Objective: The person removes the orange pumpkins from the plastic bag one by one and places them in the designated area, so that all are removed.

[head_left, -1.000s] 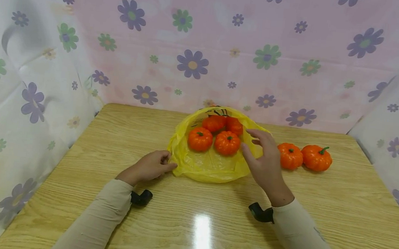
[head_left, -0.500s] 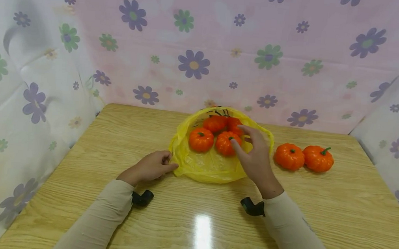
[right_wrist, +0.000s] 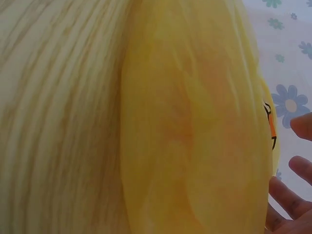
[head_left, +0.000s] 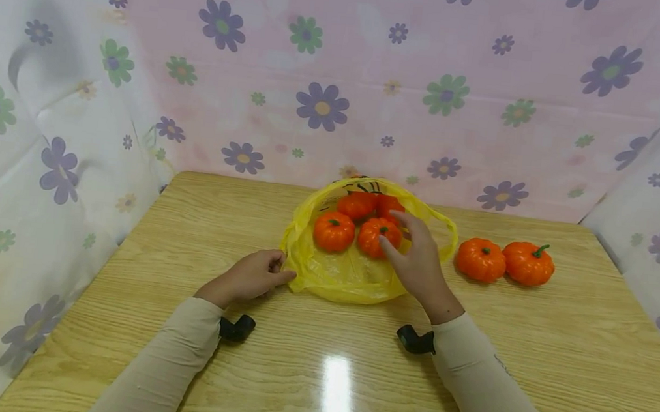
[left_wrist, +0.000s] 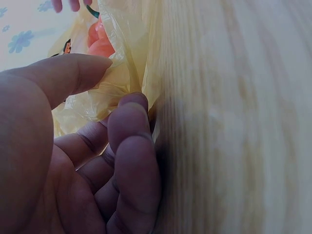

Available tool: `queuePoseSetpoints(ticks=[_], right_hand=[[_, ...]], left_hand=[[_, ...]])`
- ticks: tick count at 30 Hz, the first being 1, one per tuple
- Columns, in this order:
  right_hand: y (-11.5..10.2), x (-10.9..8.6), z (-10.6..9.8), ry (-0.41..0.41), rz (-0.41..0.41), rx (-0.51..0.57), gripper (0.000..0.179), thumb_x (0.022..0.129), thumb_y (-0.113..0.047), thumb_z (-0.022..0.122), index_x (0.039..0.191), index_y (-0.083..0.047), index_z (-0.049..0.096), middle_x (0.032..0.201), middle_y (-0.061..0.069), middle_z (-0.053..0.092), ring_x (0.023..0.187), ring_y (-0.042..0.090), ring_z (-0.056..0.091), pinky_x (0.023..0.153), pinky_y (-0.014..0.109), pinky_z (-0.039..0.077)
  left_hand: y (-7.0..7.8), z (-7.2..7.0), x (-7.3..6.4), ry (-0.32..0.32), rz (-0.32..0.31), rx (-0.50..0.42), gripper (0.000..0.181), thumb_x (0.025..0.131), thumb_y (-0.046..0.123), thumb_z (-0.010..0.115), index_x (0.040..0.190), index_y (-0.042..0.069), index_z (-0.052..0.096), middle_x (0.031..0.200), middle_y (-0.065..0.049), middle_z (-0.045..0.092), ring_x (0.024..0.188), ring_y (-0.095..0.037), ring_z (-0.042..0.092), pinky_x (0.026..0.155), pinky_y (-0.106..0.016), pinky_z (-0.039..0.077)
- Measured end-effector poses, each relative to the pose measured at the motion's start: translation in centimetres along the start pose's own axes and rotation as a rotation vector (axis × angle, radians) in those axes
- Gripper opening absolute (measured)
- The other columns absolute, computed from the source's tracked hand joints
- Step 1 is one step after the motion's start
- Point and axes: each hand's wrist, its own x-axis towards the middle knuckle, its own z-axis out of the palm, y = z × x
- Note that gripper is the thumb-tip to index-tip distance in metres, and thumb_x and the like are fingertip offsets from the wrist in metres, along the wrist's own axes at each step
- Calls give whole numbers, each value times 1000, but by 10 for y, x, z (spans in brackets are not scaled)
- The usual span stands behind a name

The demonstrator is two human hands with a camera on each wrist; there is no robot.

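A yellow plastic bag [head_left: 352,292] lies mouth open on the table, with several small orange pumpkins inside. My left hand [head_left: 252,276] holds the bag's left rim; in the left wrist view its fingers [left_wrist: 134,165] are curled at the plastic [left_wrist: 129,58], the thumb on the other side. Over the bag's right side is my right hand [head_left: 419,266], thumb and fingers apart beside the front right pumpkin [head_left: 371,237]. Whether they touch it cannot be told. The front left pumpkin [head_left: 333,231] sits next to it. In the right wrist view the bag's side [right_wrist: 195,122] hides the pumpkins.
Two more pumpkins, one nearer the bag [head_left: 481,260] and one with a longer green stem [head_left: 528,264], stand side by side right of the bag. A flowered cloth [head_left: 246,87] rises behind the wooden table [head_left: 292,373]. Black camera mounts [head_left: 237,327] stick out at both wrists.
My right hand has moved left from the bag's right rim to over the front right pumpkin. The rim's right side now shows as a loop. My left hand keeps its place.
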Motion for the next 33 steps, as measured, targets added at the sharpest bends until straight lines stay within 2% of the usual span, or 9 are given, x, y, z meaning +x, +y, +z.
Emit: queuePoseSetpoints(ticks=[7,13,21,33], right_hand=[[5,1,0,-66,49,-48,54,95,-14,69,143,0,47,144,20,50,135,38,46,110,56,40],[8,2,2,-105,72,-102,57,95,-16,70,144,0,47,147,20,47,139,39,42,116,56,33],[9,2,2,-194,147,-153,66,95,-20,69,150,0,39,157,22,36,146,41,33,119,56,27],[12,1,3,-228,147,-186,64,94,-20,70,149,-1,42,158,22,34,145,43,33,117,58,29]], left_hand=[[0,0,0,-2,-9,-5,34,97,37,65,80,13,49,62,2,46,50,-13,44,49,-26,34],[2,-1,-1,-1,-5,9,33,98,36,65,80,13,49,62,2,47,50,-13,44,50,-26,35],[3,-2,-2,-8,5,14,34,98,37,64,80,13,49,63,2,47,51,-13,45,50,-26,35],[2,-2,-1,-9,-2,13,34,98,38,64,80,13,50,63,2,48,51,-13,45,50,-26,35]])
